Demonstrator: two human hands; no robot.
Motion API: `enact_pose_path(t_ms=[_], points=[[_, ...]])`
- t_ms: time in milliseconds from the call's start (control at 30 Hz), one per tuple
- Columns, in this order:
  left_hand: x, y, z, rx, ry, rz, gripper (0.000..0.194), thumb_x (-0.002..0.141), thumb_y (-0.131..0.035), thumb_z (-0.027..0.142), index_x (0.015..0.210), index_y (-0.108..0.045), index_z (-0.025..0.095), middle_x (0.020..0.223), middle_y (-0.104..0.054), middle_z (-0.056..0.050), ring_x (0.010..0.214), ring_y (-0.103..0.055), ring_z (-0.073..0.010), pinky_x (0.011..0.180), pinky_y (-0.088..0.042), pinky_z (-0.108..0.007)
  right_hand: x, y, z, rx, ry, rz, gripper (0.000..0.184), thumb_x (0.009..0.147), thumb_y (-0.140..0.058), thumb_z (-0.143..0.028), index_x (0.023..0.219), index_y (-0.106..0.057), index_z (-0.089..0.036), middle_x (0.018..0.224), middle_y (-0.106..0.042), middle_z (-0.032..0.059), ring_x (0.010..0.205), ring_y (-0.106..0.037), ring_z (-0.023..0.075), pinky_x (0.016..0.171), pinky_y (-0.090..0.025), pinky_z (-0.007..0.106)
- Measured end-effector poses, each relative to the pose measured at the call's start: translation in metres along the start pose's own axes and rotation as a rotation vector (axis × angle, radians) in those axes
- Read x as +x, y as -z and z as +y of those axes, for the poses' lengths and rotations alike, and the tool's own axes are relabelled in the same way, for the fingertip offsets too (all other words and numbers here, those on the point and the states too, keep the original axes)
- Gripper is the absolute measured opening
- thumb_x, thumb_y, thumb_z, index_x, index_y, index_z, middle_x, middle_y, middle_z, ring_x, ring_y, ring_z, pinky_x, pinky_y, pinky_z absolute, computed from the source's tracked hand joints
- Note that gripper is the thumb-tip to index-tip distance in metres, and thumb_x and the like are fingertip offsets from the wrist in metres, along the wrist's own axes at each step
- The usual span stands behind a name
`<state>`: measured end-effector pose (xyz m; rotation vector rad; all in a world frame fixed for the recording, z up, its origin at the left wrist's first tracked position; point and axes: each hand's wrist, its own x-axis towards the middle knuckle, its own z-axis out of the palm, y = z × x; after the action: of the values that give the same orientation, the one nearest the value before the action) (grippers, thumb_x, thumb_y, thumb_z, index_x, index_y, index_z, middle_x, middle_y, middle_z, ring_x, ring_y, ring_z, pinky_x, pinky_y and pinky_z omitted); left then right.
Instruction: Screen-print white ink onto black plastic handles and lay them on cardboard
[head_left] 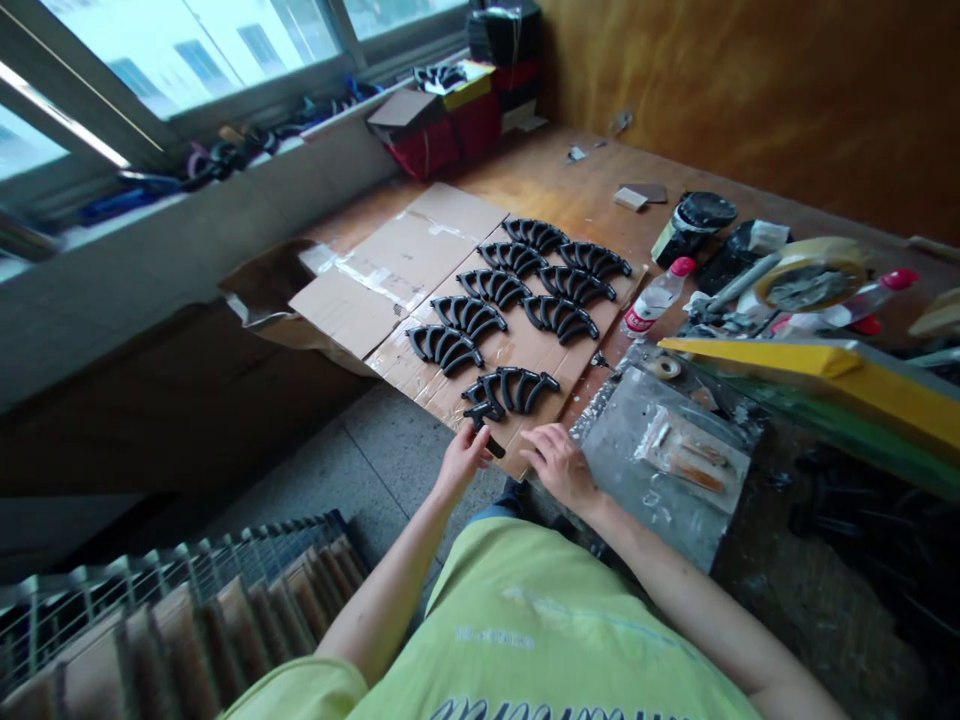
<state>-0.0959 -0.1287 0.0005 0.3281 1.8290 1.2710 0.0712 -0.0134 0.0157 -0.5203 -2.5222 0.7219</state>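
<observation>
My left hand (463,458) is closed on a curved black piece (491,444) at the near edge of a cardboard sheet (536,350). To its right, my right hand (556,462) hovers by the same edge, fingers half bent and apart, with nothing visible in it. Just beyond both hands lies a fanned row of similar black curved pieces (517,388). Farther back, several more fans of these pieces, such as one on the left (445,347) and one on the right (561,316), are laid out in two columns. What the pieces are for is not visible.
A plastic bottle (656,298) with a red cap stands right of the cardboard. Beside my right arm is a grey board (645,440) with a small tray of tools. Tape rolls and a yellow-edged panel (817,365) crowd the right. A wire rack (187,600) stands low on the left.
</observation>
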Motion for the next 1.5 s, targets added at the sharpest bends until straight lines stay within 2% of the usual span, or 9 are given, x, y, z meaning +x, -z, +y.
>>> enact_pose_path(t_ms=[133, 333, 500, 700, 967, 1033, 1133, 1233, 1500], points=[[0.026, 0.033, -0.026, 0.011, 0.168, 0.19, 0.056, 0.071, -0.06, 0.07, 0.088, -0.052, 0.017, 0.082, -0.065, -0.005, 0.057, -0.06, -0.0119, 0.052, -0.05, -0.025, 0.027, -0.018, 0.039, -0.057, -0.152, -0.015, 0.028, 0.093, -0.055, -0.024, 0.119, -0.063, -0.021, 0.1, -0.066, 0.0099, 0.099, -0.058, 0.0265, 0.089, -0.05, 0.044], [0.053, 0.04, -0.034, 0.143, 0.198, 0.188, 0.05, 0.081, -0.05, 0.068, 0.09, -0.049, 0.019, 0.08, -0.067, -0.007, 0.057, -0.063, -0.014, 0.054, -0.05, -0.026, 0.072, -0.044, 0.078, -0.178, -0.39, -0.208, 0.033, 0.094, -0.054, -0.027, 0.124, -0.062, -0.017, 0.103, -0.066, 0.0123, 0.098, -0.063, 0.0221, 0.09, -0.049, 0.035], [0.062, 0.044, -0.031, 0.326, 0.198, 0.147, 0.048, 0.084, -0.045, 0.066, 0.09, -0.056, 0.019, 0.061, -0.066, -0.004, 0.052, -0.062, -0.0191, 0.055, -0.047, -0.029, 0.079, -0.05, 0.081, -0.223, -0.416, -0.293, 0.026, 0.095, -0.053, -0.033, 0.111, -0.068, -0.018, 0.101, -0.066, 0.0124, 0.092, -0.065, 0.0213, 0.084, -0.049, 0.032], [0.067, 0.049, -0.022, 0.568, 0.213, 0.096, 0.055, 0.089, -0.036, 0.063, 0.059, -0.057, 0.021, 0.051, -0.063, -0.008, 0.058, -0.064, -0.0242, 0.066, -0.044, -0.033, 0.073, -0.049, 0.079, -0.268, -0.419, -0.285, 0.022, 0.094, -0.054, -0.032, 0.099, -0.07, -0.018, 0.093, -0.066, 0.0118, 0.086, -0.064, 0.0215, 0.08, -0.049, 0.031], [0.071, 0.041, -0.019, 0.689, 0.241, 0.055, 0.058, 0.093, -0.03, 0.06, 0.067, -0.063, 0.021, 0.059, -0.067, -0.005, 0.067, -0.066, -0.0212, 0.064, -0.043, -0.028, 0.079, -0.053, 0.073, -0.24, -0.471, -0.39, 0.031, 0.094, -0.054, -0.033, 0.119, -0.064, -0.018, 0.109, -0.063, 0.0128, 0.103, -0.06, 0.0221, 0.092, -0.044, 0.03], [0.063, 0.04, -0.016, 0.752, 0.189, 0.13, 0.052, 0.093, -0.034, 0.06, 0.076, -0.065, 0.021, 0.067, -0.069, -0.004, 0.072, -0.066, -0.0208, 0.065, -0.043, -0.027, 0.078, -0.05, 0.07, -0.245, -0.479, -0.4, 0.035, 0.095, -0.053, -0.034, 0.125, -0.061, -0.019, 0.113, -0.062, 0.0132, 0.106, -0.059, 0.0227, 0.093, -0.043, 0.03], [0.052, 0.034, -0.009, 0.856, -0.077, 0.282, 0.038, 0.094, -0.042, 0.052, 0.096, -0.067, 0.024, 0.089, -0.071, -0.004, 0.082, -0.065, -0.0176, 0.069, -0.043, -0.025, 0.077, -0.046, 0.065, -0.27, -0.499, -0.406, 0.039, 0.095, -0.051, -0.037, 0.13, -0.057, -0.021, 0.114, -0.061, 0.0131, 0.107, -0.059, 0.0231, 0.093, -0.043, 0.031], [0.049, 0.022, -0.004, 0.932, -0.285, 0.265, 0.034, 0.095, -0.044, 0.046, 0.115, -0.065, 0.028, 0.108, -0.068, -0.003, 0.091, -0.064, -0.015, 0.073, -0.044, -0.023, 0.082, -0.046, 0.06, -0.291, -0.528, -0.432, 0.04, 0.095, -0.052, -0.04, 0.132, -0.055, -0.024, 0.114, -0.06, 0.0123, 0.107, -0.059, 0.0229, 0.091, -0.044, 0.031], [0.068, 0.004, 0.01, 1.171, -0.218, 0.165, 0.033, 0.094, -0.045, 0.048, 0.111, -0.067, 0.032, 0.102, -0.068, -0.004, 0.092, -0.065, -0.0199, 0.071, -0.047, -0.027, 0.09, -0.046, 0.053, -0.304, -0.622, -0.459, 0.04, 0.095, -0.051, -0.044, 0.129, -0.056, -0.023, 0.117, -0.059, 0.0134, 0.106, -0.06, 0.0243, 0.088, -0.045, 0.033]])
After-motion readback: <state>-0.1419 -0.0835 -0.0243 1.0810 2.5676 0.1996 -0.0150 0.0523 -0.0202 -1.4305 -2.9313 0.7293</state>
